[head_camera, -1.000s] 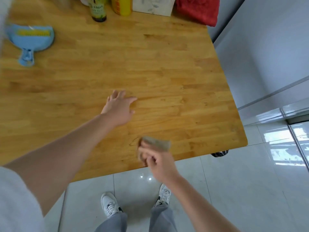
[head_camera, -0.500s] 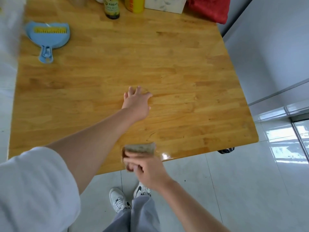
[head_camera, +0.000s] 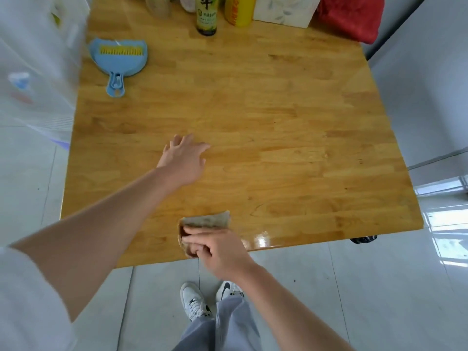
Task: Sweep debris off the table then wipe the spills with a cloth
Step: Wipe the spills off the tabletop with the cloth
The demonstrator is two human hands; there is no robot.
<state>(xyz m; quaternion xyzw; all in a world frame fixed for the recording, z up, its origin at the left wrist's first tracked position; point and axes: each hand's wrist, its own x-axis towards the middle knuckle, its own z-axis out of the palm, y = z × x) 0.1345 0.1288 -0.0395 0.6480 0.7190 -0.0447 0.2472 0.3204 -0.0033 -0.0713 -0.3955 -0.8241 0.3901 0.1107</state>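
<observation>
A wooden table [head_camera: 278, 110] fills most of the view. My right hand [head_camera: 217, 252] presses a grey-brown folded cloth [head_camera: 210, 221] onto the table near its front edge, fingers curled over the cloth's near side. A wet shine [head_camera: 260, 240] shows on the wood just right of the cloth. My left hand [head_camera: 183, 158] rests flat on the table's middle with fingers spread, holding nothing. A blue dustpan [head_camera: 117, 62] with a yellow-bristled brush lying in it sits at the far left of the table.
At the table's back edge stand a dark green bottle [head_camera: 207, 15], a yellow container [head_camera: 239, 10], a white box [head_camera: 283, 10] and a red cloth bundle [head_camera: 352, 16]. White drawers [head_camera: 33, 59] stand left of the table. Glossy tiled floor and my shoes [head_camera: 210, 300] lie below.
My right hand has slid the cloth leftward along the front edge. My left hand stays planted on the table. The camera has shifted, showing more of the table's left side.
</observation>
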